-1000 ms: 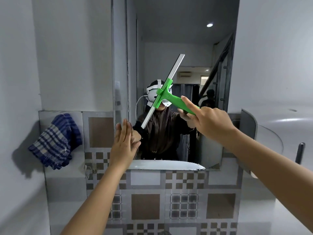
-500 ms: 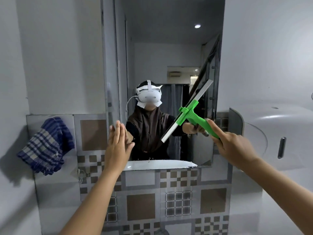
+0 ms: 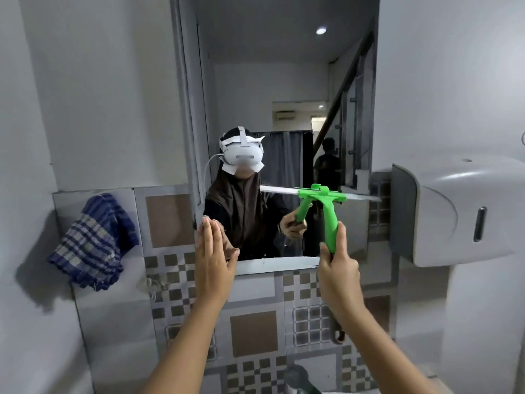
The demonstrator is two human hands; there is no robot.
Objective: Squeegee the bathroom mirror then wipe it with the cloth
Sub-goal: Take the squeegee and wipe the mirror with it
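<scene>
A grey-white bathroom wall (image 3: 99, 81) carries a band of brown-and-grey patterned tiles (image 3: 255, 308) below, and the tall frameless mirror (image 3: 284, 81) set into it is the surface being worked. A white wall dispenser (image 3: 454, 211) juts out just beside the mirror's right edge. The blue checked cloth (image 3: 92, 240) hangs on the tiles well to the left, untouched, so the wiping step is judged not yet begun.

The left hand (image 3: 213, 263) is flat and spread, fingers together, at the mirror's lower left corner; it appears to brace the glass. The right hand (image 3: 338, 268) is wrapped tight around the handle of the green squeegee (image 3: 326, 211), whose blade lies nearly level across the lower right part of the glass.

To do this pull well, 1 even stroke down to the bottom edge seems best: keep the whole blade touching, handle tilted slightly off the glass, pressure steady. The blade's right tip sits near the dispenser and could catch there. Overlap the next pass.
</scene>
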